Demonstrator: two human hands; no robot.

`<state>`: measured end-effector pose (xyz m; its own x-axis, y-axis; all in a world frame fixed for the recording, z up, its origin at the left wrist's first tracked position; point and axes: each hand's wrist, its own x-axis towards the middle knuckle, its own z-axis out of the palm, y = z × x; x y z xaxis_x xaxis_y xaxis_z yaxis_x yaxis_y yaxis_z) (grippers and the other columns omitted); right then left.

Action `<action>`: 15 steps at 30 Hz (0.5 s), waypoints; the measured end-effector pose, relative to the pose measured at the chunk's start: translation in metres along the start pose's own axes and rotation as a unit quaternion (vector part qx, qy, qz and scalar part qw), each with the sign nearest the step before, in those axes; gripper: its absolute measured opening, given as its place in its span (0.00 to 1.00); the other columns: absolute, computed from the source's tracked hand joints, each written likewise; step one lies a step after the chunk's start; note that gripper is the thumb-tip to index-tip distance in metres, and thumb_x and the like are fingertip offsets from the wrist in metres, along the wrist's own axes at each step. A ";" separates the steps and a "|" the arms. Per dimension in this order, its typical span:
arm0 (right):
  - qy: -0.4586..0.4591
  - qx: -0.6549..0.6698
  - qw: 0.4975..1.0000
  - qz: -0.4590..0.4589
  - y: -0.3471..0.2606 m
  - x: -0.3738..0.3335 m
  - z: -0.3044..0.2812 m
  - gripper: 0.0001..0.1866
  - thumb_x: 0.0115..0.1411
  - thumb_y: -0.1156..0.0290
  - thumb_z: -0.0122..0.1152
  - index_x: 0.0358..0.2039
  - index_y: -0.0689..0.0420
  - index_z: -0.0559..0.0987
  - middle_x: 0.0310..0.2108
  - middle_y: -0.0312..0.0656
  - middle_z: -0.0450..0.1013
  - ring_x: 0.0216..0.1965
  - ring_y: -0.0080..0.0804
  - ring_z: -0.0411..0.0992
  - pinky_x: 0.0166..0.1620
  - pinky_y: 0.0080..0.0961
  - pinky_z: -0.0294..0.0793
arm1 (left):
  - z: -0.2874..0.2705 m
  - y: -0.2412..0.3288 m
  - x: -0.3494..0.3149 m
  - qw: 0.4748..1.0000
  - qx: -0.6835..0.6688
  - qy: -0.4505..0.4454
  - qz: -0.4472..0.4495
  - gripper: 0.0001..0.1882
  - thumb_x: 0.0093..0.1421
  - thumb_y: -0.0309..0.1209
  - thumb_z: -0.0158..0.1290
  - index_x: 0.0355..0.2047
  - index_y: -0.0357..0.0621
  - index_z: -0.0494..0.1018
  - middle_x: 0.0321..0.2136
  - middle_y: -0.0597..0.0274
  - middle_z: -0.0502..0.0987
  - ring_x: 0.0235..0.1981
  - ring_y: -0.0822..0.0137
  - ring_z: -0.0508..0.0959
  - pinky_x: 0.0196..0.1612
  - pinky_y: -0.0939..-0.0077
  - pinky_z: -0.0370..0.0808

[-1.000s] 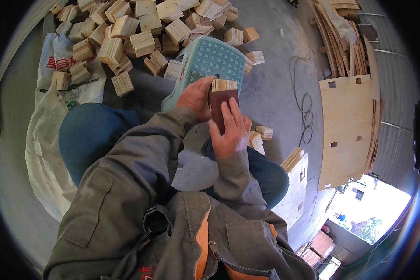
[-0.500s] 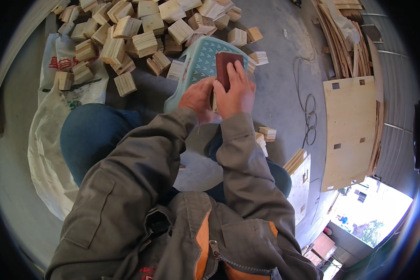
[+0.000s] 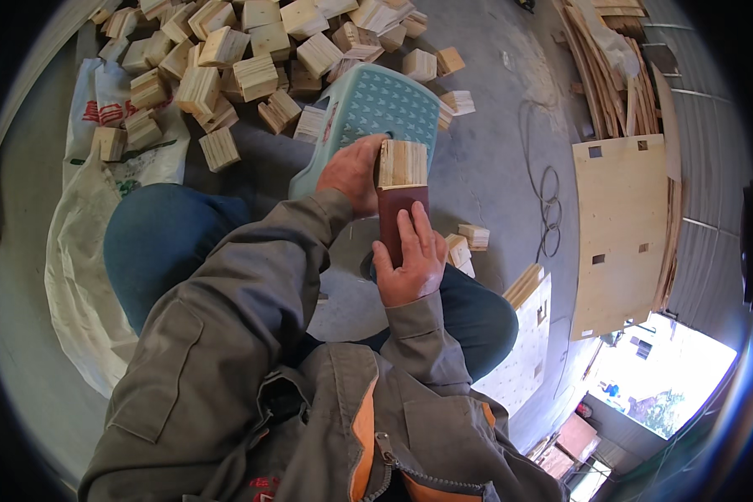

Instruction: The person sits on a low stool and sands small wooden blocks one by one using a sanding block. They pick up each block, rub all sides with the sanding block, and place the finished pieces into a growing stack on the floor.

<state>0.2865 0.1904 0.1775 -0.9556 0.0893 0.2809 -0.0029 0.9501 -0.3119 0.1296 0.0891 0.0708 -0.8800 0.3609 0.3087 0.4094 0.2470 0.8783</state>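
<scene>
Item: wooden block [image 3: 402, 162], pale, squared, layered grain showing on its upper face. Position: held upright over the near edge of a light blue plastic stool [image 3: 375, 109], between the knees.

Left hand [image 3: 353, 171]: wrapped round the block's left side, fingers closed on it; fingertips hidden behind the block.

Right hand [image 3: 408, 259]: laid flat on a dark red sanding sheet [image 3: 396, 211] just below the block, fingers straight and pressed together, pinning the sheet down.

Step in hand, as judged: abrading a block face on the sheet. Done well, it would call for a flat, squarely seated face, even pressure, straight strokes, and the sheet kept taut so no edge rounds over.

Surroundings: heap of similar blocks [image 3: 226, 58] on the concrete floor beyond the stool; white woven sack [image 3: 84, 251] at left; plywood panel [image 3: 623, 234] at right.
</scene>
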 end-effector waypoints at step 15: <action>-0.005 -0.034 0.996 0.084 0.032 0.157 0.059 0.32 0.57 0.60 0.71 0.64 0.47 0.82 0.71 0.34 0.72 0.56 0.53 0.73 0.64 0.42 0.73 | -0.001 0.003 -0.001 0.998 0.025 -0.033 -0.051 0.56 0.41 0.42 0.79 0.69 0.48 0.62 0.63 0.50 0.74 0.65 0.47 0.74 0.67 0.55 0.71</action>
<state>0.1189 0.2170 0.1584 -0.9436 0.2462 0.2214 0.1771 0.9402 -0.2909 0.1312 0.0886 0.0738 -0.9008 0.3898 0.1916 0.3306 0.3292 0.8845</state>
